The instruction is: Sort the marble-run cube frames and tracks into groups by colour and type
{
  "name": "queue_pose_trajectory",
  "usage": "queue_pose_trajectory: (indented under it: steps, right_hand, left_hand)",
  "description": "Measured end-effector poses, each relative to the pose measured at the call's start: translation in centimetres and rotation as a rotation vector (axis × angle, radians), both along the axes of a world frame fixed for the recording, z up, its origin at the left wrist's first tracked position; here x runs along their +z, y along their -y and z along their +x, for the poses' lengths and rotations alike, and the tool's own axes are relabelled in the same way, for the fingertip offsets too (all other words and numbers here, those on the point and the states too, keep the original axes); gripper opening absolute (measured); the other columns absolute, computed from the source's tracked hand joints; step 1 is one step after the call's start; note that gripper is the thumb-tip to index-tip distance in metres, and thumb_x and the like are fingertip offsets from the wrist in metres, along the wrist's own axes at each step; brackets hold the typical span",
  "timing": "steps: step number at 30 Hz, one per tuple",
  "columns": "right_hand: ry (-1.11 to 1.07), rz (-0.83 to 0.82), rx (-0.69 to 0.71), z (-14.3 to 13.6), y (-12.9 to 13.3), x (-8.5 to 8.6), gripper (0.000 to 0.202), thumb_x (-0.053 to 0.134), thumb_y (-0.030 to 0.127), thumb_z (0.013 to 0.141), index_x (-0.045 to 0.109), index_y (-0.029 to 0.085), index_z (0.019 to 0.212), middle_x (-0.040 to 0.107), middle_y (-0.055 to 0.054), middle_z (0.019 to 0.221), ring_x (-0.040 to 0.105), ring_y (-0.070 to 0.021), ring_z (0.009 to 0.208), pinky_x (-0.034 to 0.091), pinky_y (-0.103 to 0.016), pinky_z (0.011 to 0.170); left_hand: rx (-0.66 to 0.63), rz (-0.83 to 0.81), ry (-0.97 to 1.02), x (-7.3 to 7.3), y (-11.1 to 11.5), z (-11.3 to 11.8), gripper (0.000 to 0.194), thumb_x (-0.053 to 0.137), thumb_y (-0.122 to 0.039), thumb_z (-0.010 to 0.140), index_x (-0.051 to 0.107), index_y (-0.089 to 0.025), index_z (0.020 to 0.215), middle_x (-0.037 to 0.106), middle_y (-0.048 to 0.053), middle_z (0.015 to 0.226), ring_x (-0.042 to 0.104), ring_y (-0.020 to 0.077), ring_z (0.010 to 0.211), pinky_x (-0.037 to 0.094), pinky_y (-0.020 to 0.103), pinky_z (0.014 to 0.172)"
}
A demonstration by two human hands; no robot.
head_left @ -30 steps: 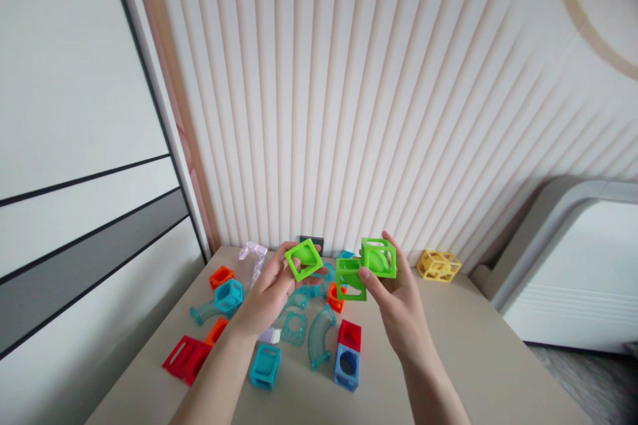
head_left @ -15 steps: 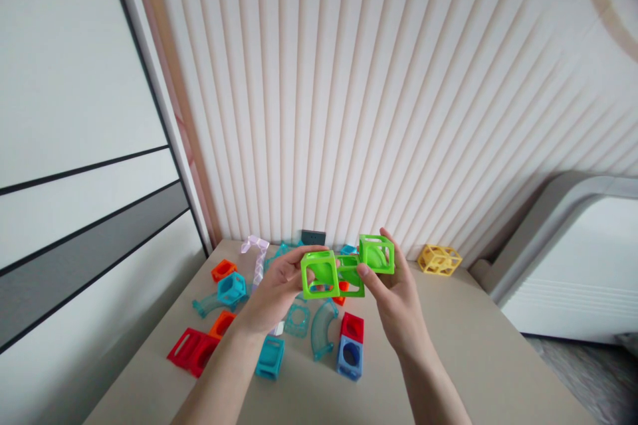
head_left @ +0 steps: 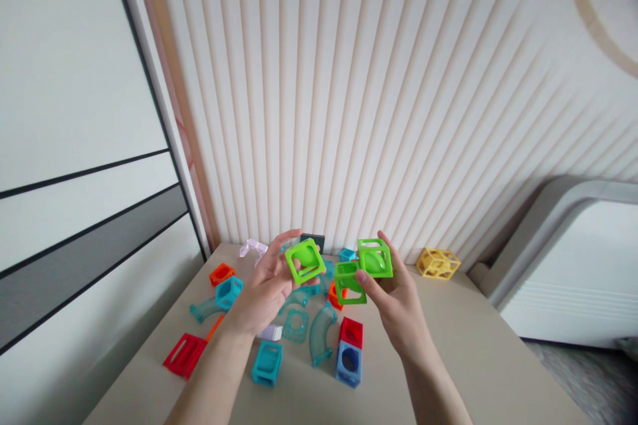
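Note:
My left hand [head_left: 266, 289] is closed on a single green cube block [head_left: 305, 260], tilted, with its open-framed face toward me. In my right hand [head_left: 396, 299] are two green cube blocks joined at an offset: an upper right one [head_left: 375, 259] and a lower left one [head_left: 350, 283], with my thumb pressed near where they meet. A small gap separates the left block from the right pair. Both hands are raised above the table, over scattered pieces.
On the table [head_left: 473, 358] lie a clear teal curved tube [head_left: 321, 335], a teal block [head_left: 268, 363], red [head_left: 351, 332] and blue [head_left: 349, 364] blocks together, a red piece [head_left: 185, 355] and an orange block [head_left: 222, 273]. Yellow blocks [head_left: 438, 263] stand by the ribbed wall [head_left: 349, 80].
The left green block has come apart from the other two and moved left and slightly up, turning in my left hand. My right hand still holds the joined pair.

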State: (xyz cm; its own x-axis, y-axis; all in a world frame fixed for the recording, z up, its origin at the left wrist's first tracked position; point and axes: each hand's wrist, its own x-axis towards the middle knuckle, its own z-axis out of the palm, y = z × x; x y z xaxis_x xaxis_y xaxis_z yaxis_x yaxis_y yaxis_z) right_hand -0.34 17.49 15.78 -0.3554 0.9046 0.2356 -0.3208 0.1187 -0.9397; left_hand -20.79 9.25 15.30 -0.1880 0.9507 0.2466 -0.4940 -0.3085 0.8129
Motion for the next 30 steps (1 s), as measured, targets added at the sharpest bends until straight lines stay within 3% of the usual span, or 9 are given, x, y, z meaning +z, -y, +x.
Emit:
queue_pose_trajectory:
  steps: [7,13,18,23,26,28,30]
  right_hand:
    - [0.030,-0.008,0.158,0.0,0.4,0.0,0.096,0.083,0.035,0.081,0.029,0.026,0.159,0.071,-0.008,0.123,0.069,-0.0243,0.108,0.059,-0.037,0.091]
    - [0.125,0.049,0.273,0.1,1.2,0.0,0.093,0.083,0.033,0.081,0.032,0.027,0.158,0.068,-0.008,0.131,0.066,-0.0250,0.117,0.054,-0.039,0.100]
    - [0.100,0.007,0.345,-0.8,2.0,-0.5,0.091,0.082,0.033,0.082,0.032,0.028,0.158,0.065,-0.009,0.138,0.066,-0.0257,0.119,0.055,-0.039,0.099]
    - [0.022,-0.087,0.350,-1.6,1.7,-1.1,0.096,0.083,0.034,0.081,0.029,0.025,0.159,0.066,-0.011,0.136,0.067,-0.0291,0.118,0.056,-0.044,0.099]
    - [-0.001,-0.110,0.262,-2.0,1.4,-1.3,0.098,0.084,0.034,0.080,0.027,0.023,0.160,0.069,-0.011,0.132,0.068,-0.0286,0.117,0.054,-0.045,0.102]
    - [-0.025,-0.125,0.181,-2.4,1.5,-1.4,0.099,0.083,0.036,0.081,0.026,0.022,0.160,0.069,-0.011,0.131,0.068,-0.0282,0.117,0.053,-0.045,0.103]
    - [-0.058,-0.135,0.118,-2.8,1.7,-1.4,0.100,0.083,0.037,0.081,0.024,0.022,0.160,0.070,-0.011,0.131,0.068,-0.0283,0.118,0.052,-0.045,0.104]
  left_hand:
    - [-0.069,-0.058,-0.181,-0.5,0.0,-1.5,0.040,0.085,-0.030,0.078,0.070,-0.023,0.115,0.072,0.003,0.093,0.065,0.0120,0.072,0.053,0.023,0.070]
    - [-0.107,-0.196,-0.371,-0.4,0.4,-1.8,0.037,0.075,-0.046,0.085,0.076,-0.021,0.113,0.072,0.004,0.088,0.060,0.0135,0.078,0.047,0.022,0.071]
    - [-0.001,-0.324,-0.426,0.2,0.2,-0.8,0.043,0.073,-0.055,0.082,0.077,-0.021,0.110,0.068,0.001,0.077,0.058,0.0140,0.070,0.044,0.023,0.062]
    - [0.197,-0.383,-0.333,-0.1,-0.6,0.2,0.056,0.068,-0.063,0.081,0.071,-0.019,0.115,0.060,-0.003,0.064,0.050,0.0117,0.053,0.035,0.021,0.046]
    - [0.290,-0.341,-0.331,-0.1,-0.8,0.9,0.059,0.054,-0.066,0.090,0.067,-0.019,0.123,0.066,0.001,0.073,0.061,0.0170,0.063,0.046,0.025,0.054]
    - [0.312,-0.294,-0.399,0.0,-0.6,1.7,0.063,0.049,-0.067,0.092,0.061,-0.020,0.133,0.073,0.007,0.093,0.068,0.0224,0.084,0.055,0.031,0.071]
    - [0.280,-0.252,-0.484,0.1,-0.4,2.7,0.067,0.051,-0.065,0.093,0.049,-0.023,0.145,0.071,0.010,0.118,0.067,0.0263,0.109,0.055,0.036,0.090]
